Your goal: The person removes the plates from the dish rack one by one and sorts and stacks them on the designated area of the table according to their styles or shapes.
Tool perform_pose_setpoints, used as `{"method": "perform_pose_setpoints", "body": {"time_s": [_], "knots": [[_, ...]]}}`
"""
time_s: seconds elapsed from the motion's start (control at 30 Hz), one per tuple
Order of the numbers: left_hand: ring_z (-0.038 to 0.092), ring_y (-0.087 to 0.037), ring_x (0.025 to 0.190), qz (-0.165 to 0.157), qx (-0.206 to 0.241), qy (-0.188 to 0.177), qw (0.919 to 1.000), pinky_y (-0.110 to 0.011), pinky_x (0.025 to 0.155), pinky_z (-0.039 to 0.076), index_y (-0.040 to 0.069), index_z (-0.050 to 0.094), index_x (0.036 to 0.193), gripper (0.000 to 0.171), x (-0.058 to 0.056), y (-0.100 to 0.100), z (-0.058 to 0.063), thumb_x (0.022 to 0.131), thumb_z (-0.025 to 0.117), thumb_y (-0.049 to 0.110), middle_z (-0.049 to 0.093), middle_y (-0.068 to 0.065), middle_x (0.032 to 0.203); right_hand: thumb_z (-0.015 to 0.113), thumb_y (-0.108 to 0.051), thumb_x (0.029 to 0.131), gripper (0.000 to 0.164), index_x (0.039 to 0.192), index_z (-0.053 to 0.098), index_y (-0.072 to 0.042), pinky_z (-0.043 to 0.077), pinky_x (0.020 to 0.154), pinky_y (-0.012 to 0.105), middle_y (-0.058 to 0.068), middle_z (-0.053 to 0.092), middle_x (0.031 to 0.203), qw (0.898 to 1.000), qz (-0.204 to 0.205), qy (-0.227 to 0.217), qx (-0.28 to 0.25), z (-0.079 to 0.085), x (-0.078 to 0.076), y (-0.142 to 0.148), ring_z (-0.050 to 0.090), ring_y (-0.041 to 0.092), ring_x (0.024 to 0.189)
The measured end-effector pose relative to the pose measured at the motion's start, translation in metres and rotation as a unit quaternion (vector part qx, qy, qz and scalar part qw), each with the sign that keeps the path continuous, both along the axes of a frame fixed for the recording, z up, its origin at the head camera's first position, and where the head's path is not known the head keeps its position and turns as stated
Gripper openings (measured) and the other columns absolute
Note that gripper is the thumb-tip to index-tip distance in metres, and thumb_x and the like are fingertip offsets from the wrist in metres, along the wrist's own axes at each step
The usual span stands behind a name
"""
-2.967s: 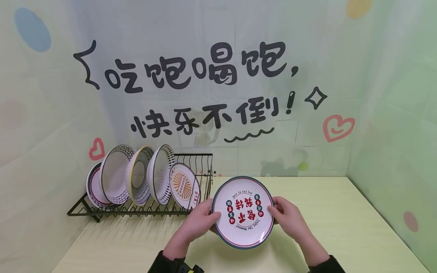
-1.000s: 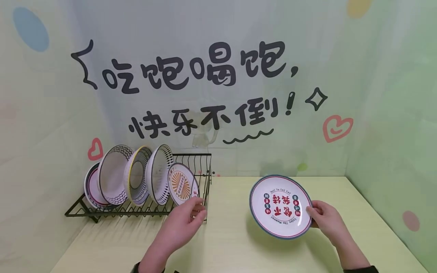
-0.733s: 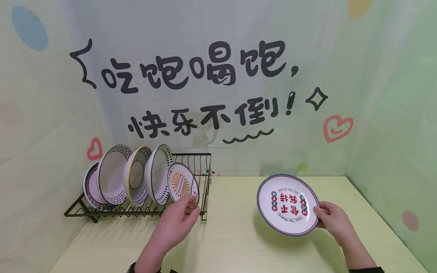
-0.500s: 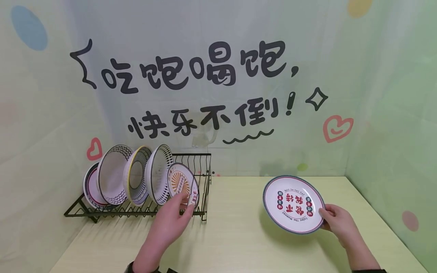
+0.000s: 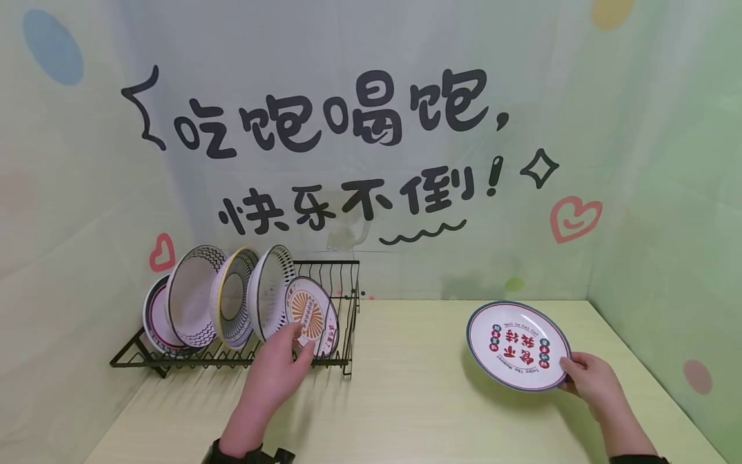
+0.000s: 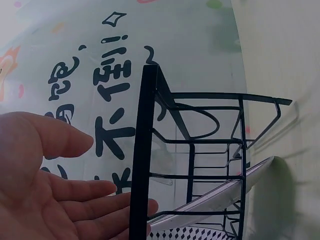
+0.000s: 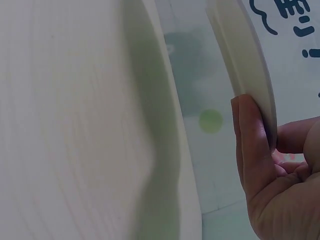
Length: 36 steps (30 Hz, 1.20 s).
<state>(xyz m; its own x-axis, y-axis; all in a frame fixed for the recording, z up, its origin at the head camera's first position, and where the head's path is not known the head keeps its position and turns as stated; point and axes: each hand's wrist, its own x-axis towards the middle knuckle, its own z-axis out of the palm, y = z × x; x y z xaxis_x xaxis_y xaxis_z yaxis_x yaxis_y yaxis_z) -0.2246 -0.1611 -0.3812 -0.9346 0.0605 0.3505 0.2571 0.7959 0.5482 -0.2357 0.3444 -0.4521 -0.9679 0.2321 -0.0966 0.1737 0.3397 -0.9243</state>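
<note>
My right hand (image 5: 594, 383) pinches the right rim of a white plate (image 5: 516, 345) with a blue-green edge and red and dark lettering. In the right wrist view the plate (image 7: 245, 50) shows edge-on between thumb and fingers, raised off the table. My left hand (image 5: 275, 370) is at the front of a black wire dish rack (image 5: 342, 362), fingers loosely extended before a small plate with an orange sunburst (image 5: 310, 312). From the left wrist, the fingers (image 6: 95, 212) reach up to a rack bar; whether they touch the sunburst plate, I cannot tell.
Leaning in the rack are a zigzag-patterned bowl (image 5: 194, 303), a yellow-rimmed bowl (image 5: 234, 299), a black-dashed bowl (image 5: 270, 296) and a pink-lined plate (image 5: 156, 316) at far left. The pale wooden table (image 5: 406, 386) meets a printed backdrop (image 5: 406, 277) behind.
Both hands held the lettered plate at first. The left hand let go and moved left to the rack, then lower across the sunburst plate. The right hand carried the lettered plate rightward.
</note>
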Motion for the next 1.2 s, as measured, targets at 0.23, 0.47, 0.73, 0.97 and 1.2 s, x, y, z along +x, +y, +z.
{"method": "perform_pose_setpoints", "body": {"time_s": [0.23, 0.47, 0.73, 0.97, 1.2], "knots": [[0.061, -0.038, 0.104, -0.001, -0.001, -0.001, 1.0000, -0.053, 0.091, 0.050, -0.011, 0.053, 0.130, 0.047, -0.006, -0.004, -0.005, 0.095, 0.063, 0.019, 0.063, -0.024, 0.116, 0.042, -0.005, 0.101, 0.048, 0.129, 0.029, 0.032, 0.058, 0.067, 0.023, 0.020, 0.060, 0.091, 1.000, -0.017, -0.004, -0.010, -0.008, 0.000, 0.007, 0.061, 0.009, 0.069], [0.059, -0.030, 0.087, 0.002, -0.008, 0.000, 1.0000, -0.047, 0.078, 0.052, -0.011, 0.053, 0.131, 0.047, -0.011, -0.008, -0.007, 0.095, 0.062, 0.018, 0.063, -0.015, 0.096, 0.042, -0.006, 0.102, 0.051, 0.130, 0.025, 0.033, 0.058, 0.068, 0.024, 0.027, 0.056, 0.094, 0.999, -0.027, -0.019, -0.015, -0.011, -0.001, 0.013, 0.061, 0.008, 0.069], [0.061, -0.034, 0.094, 0.011, -0.017, 0.012, 0.9997, -0.051, 0.085, 0.052, -0.012, 0.054, 0.127, 0.045, -0.014, -0.009, -0.006, 0.094, 0.062, 0.018, 0.063, -0.021, 0.105, 0.044, -0.008, 0.102, 0.054, 0.133, 0.023, 0.032, 0.058, 0.066, 0.025, 0.033, 0.053, 0.100, 0.998, -0.055, -0.042, -0.015, -0.017, -0.006, 0.020, 0.061, 0.009, 0.069], [0.057, -0.044, 0.113, 0.010, -0.020, 0.003, 0.9997, -0.056, 0.095, 0.047, -0.013, 0.052, 0.129, 0.047, -0.013, -0.009, -0.005, 0.095, 0.061, 0.018, 0.059, -0.030, 0.123, 0.045, -0.008, 0.101, 0.056, 0.132, 0.023, 0.033, 0.058, 0.066, 0.026, 0.036, 0.051, 0.101, 0.996, -0.065, -0.053, -0.017, -0.020, -0.008, 0.025, 0.062, 0.010, 0.067], [0.053, -0.047, 0.119, 0.010, -0.022, -0.004, 0.9997, -0.057, 0.099, 0.044, -0.012, 0.050, 0.133, 0.049, -0.015, -0.009, -0.007, 0.096, 0.060, 0.019, 0.055, -0.031, 0.130, 0.045, -0.007, 0.100, 0.054, 0.131, 0.024, 0.032, 0.058, 0.065, 0.026, 0.038, 0.050, 0.102, 0.995, -0.080, -0.057, -0.014, -0.022, -0.011, 0.031, 0.064, 0.010, 0.064]]}}
